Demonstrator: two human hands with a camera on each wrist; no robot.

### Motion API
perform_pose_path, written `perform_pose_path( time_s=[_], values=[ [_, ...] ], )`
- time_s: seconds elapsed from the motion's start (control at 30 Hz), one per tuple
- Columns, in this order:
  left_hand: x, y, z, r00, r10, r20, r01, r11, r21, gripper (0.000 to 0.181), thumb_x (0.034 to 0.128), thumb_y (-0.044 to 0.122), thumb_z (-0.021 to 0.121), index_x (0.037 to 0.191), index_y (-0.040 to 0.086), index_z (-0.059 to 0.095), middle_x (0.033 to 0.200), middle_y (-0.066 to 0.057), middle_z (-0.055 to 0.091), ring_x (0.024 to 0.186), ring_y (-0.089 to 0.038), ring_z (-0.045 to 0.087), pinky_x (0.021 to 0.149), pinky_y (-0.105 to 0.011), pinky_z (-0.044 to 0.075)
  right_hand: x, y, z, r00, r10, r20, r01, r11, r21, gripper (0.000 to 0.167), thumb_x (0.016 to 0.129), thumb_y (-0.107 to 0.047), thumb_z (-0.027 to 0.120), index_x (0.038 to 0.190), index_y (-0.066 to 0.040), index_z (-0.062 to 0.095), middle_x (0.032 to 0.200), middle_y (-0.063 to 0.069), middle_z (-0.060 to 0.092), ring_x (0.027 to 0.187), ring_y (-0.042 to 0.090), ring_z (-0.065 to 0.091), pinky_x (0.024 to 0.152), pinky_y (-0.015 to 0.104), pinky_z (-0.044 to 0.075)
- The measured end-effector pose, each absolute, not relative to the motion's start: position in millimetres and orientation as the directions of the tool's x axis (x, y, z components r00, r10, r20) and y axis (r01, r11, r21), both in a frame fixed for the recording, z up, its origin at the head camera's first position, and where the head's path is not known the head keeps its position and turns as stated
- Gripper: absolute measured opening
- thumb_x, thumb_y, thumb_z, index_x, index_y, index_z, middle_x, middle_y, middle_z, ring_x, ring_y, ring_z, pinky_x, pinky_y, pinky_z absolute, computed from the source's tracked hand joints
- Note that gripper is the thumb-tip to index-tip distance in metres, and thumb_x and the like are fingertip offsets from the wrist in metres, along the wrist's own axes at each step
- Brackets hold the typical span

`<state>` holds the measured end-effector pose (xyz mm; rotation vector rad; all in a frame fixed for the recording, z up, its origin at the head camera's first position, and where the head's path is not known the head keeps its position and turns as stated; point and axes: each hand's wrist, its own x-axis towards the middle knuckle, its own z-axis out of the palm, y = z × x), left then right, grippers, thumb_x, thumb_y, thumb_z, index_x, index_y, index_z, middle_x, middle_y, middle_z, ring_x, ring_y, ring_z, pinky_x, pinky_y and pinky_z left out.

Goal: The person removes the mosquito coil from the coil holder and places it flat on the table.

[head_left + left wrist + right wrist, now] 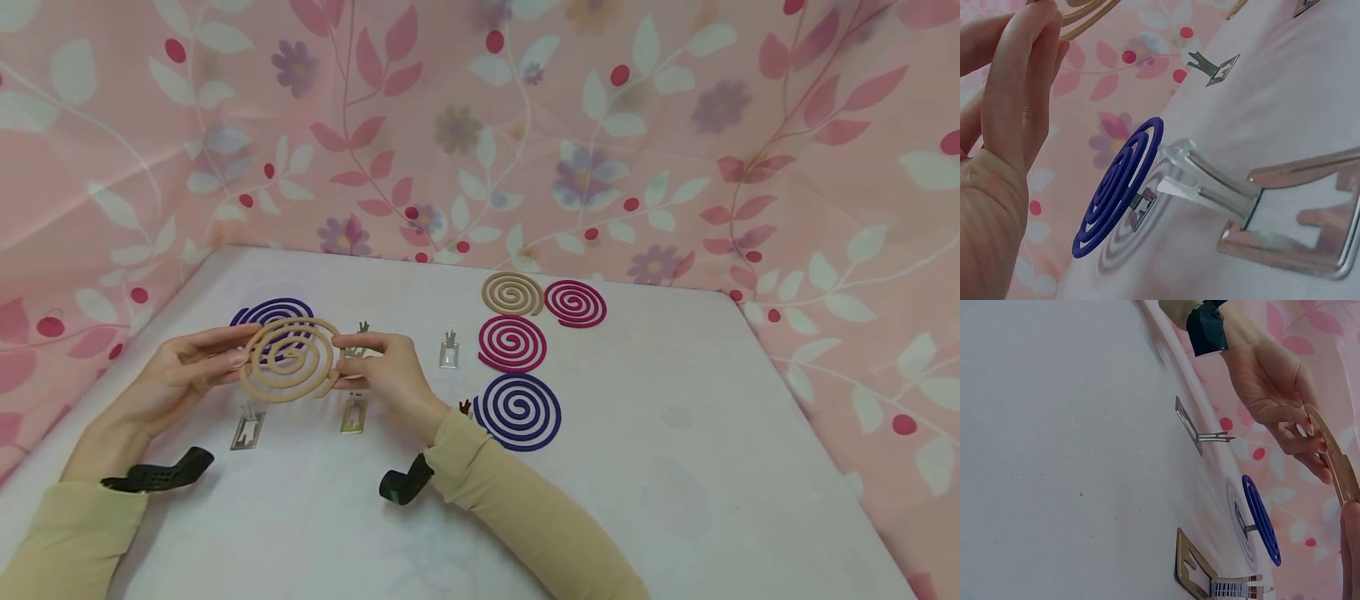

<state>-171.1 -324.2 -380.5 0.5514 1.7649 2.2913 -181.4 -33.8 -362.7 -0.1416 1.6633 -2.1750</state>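
Mosquito coil in tan point(291, 357) is held above the white table point(675, 467) between two hands, partly covering, in the head view, a dark blue coil point(1113, 187) that sits raised on its own small metal stand. The left hand point(187, 367) pinches the tan coil's left edge, thumb against fingers; the right hand point(393, 371) grips the opposite edge the same way, so both grips are narrow, closed on that one thin spiral. Below the left hand lies a silver stand point(1241, 212) with its prongs bent up, and below the right a brass-coloured stand point(347, 421). Another silver stand point(449, 343) lies farther right, beside a group of flat coils: a second tan coil point(512, 293) at the back, a magenta coil point(575, 302) just right of it, another magenta coil point(512, 342) nearer, and a flat blue coil point(517, 408) nearest. Pink floral cloth point(600, 125) hangs behind the table.
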Motion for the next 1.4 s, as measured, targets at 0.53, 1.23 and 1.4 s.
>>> perform_pose_path(
  time_s=[0.53, 1.23, 1.4],
  values=[
    [-176.4, -289.7, -384.0, -0.923, 0.363, 0.13, 0.047, -0.229, 0.972, 0.045, 0.0965, -0.017, 0.046, 0.13, 0.006, 0.066, 0.123, -0.001, 0.072, 0.103, -0.01, 0.071, 0.083, -0.026, 0.059, -185.6, 0.6, -363.6, -0.919, -0.352, -0.177, 0.261, -0.206, -0.943, 0.034, 0.084, 0.014, 0.065, 0.115, 0.002, 0.072, 0.121, 0.016, 0.069, 0.08, 0.026, 0.074, 0.072, 0.035, 0.062],
    [-175.7, -236.2, -383.8, -0.944, 0.33, 0.028, -0.049, -0.223, 0.974, 0.039, 0.0959, -0.011, 0.055, 0.122, 0.013, 0.071, 0.117, 0.002, 0.073, 0.099, -0.01, 0.071, 0.081, -0.025, 0.06, -183.3, 47.4, -365.4, -0.923, -0.317, -0.217, 0.273, -0.142, -0.951, 0.033, 0.088, 0.009, 0.065, 0.119, 0.001, 0.071, 0.125, 0.016, 0.063, 0.084, 0.02, 0.073, 0.079, 0.038, 0.062],
    [-177.2, -228.3, -384.4, -0.943, 0.332, 0.025, -0.041, -0.19, 0.981, 0.037, 0.096, -0.009, 0.056, 0.123, 0.012, 0.07, 0.117, 0.003, 0.073, 0.099, -0.01, 0.071, 0.082, -0.026, 0.06, -182.1, 57.1, -366.4, -0.923, -0.315, -0.221, 0.274, -0.136, -0.952, 0.032, 0.088, 0.008, 0.065, 0.119, 0.0, 0.071, 0.124, 0.014, 0.063, 0.087, 0.021, 0.074, 0.08, 0.039, 0.061]
  ],
)
